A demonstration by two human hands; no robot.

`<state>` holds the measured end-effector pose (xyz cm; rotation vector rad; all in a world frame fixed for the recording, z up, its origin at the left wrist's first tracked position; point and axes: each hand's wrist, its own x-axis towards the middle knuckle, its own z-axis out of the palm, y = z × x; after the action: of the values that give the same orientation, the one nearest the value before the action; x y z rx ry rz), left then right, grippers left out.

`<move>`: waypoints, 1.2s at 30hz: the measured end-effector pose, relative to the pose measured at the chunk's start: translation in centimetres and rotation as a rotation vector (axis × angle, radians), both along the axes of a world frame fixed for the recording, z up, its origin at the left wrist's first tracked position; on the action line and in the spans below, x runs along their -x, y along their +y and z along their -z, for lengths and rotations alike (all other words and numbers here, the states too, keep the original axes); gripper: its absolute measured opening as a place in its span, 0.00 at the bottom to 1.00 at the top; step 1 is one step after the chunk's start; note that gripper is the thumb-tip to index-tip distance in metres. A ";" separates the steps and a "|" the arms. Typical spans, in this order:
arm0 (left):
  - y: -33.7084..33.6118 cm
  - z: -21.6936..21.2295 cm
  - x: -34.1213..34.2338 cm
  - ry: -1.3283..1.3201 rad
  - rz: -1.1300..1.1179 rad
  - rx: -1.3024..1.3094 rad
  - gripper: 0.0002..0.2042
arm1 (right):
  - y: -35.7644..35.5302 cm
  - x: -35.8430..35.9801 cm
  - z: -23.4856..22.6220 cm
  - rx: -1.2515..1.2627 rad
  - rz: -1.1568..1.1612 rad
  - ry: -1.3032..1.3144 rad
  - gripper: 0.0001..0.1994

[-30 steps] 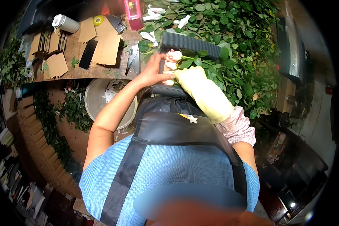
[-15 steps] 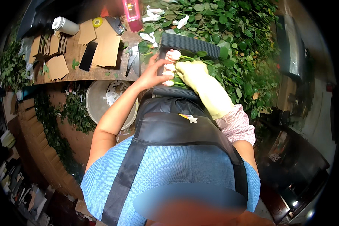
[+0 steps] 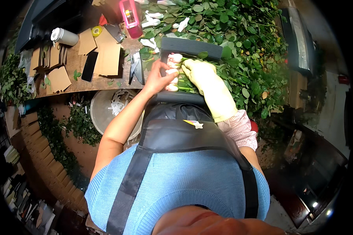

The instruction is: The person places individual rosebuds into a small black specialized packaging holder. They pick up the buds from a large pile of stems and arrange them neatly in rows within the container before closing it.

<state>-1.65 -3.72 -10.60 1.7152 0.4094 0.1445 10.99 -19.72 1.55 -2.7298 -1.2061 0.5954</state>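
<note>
Several pale pink roses (image 3: pixel 174 58) lie in a row, heads to the left and green stems to the right, between the raised sides of a dark ribbed trough (image 3: pixel 196 47). My bare left hand (image 3: pixel 159 78) is at the left of the heads, its thumb and fingers apart and touching the petals. On my right hand (image 3: pixel 200 74) is a pale yellow glove. Its fingers are curled down at the stems just behind the heads, closed on a rose; the fingertips are partly hidden.
Leafy cut stems (image 3: pixel 247 51) cover the table's right side. To the left lie shears (image 3: pixel 136 69), a phone (image 3: pixel 90 66), cardboard pieces (image 3: pixel 108 58), a white bottle (image 3: pixel 64 37) and a pink tape dispenser (image 3: pixel 131 19). A bin (image 3: pixel 96 111) stands below the table edge.
My right hand's fingers have shifted slightly along the rose heads. My left hand stays at the heads, its fingers a little more drawn back. The whole view has moved slightly.
</note>
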 end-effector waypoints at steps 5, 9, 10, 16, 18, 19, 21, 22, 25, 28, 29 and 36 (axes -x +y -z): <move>0.1 -1.0 -0.7 0.029 0.039 -0.051 0.37 | 0.0 -0.4 -0.6 0.022 -0.101 -0.031 0.09; 0.9 -1.4 -2.6 0.161 -0.001 -0.073 0.28 | 0.7 0.3 -1.2 0.126 -0.086 -0.027 0.10; 0.6 -1.6 -2.6 0.136 -0.007 -0.099 0.27 | 0.6 0.6 -1.7 0.143 -0.031 0.012 0.12; -0.2 -1.5 -2.4 -0.008 -0.097 -0.297 0.19 | -1.6 0.6 -0.8 -0.846 0.190 0.572 0.19; -0.1 -1.0 -2.4 0.000 -0.109 -0.264 0.18 | -1.0 0.3 -0.8 -0.787 0.066 0.389 0.20; 0.0 -0.8 -2.2 -0.001 -0.103 -0.253 0.18 | -0.8 0.8 -0.1 -0.767 0.053 0.311 0.20; 0.1 -0.7 -2.0 0.001 -0.100 -0.233 0.18 | -0.3 1.3 0.2 -0.731 0.009 0.186 0.22; 0.0 -0.7 -2.1 0.002 -0.101 -0.227 0.18 | -0.2 1.3 0.7 -0.751 0.001 0.169 0.22; -0.4 -1.4 -2.5 -0.003 -0.098 -0.179 0.17 | -0.4 1.2 2.7 -0.806 -0.026 0.113 0.22; -0.5 -1.6 -2.5 -0.011 -0.095 -0.169 0.19 | -0.3 0.6 3.3 -0.869 -0.079 0.155 0.23; -0.5 -1.7 -2.4 -0.003 -0.092 -0.170 0.20 | -0.2 0.5 2.7 -0.864 -0.088 0.208 0.23; 6.9 -3.2 1.2 0.112 -0.305 -0.620 0.25 | -2.7 2.1 -5.0 -0.852 0.175 0.303 0.22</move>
<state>-2.88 3.22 -7.36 2.2656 0.7675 0.4334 8.93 -22.39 6.53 -1.9149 -0.8560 0.3389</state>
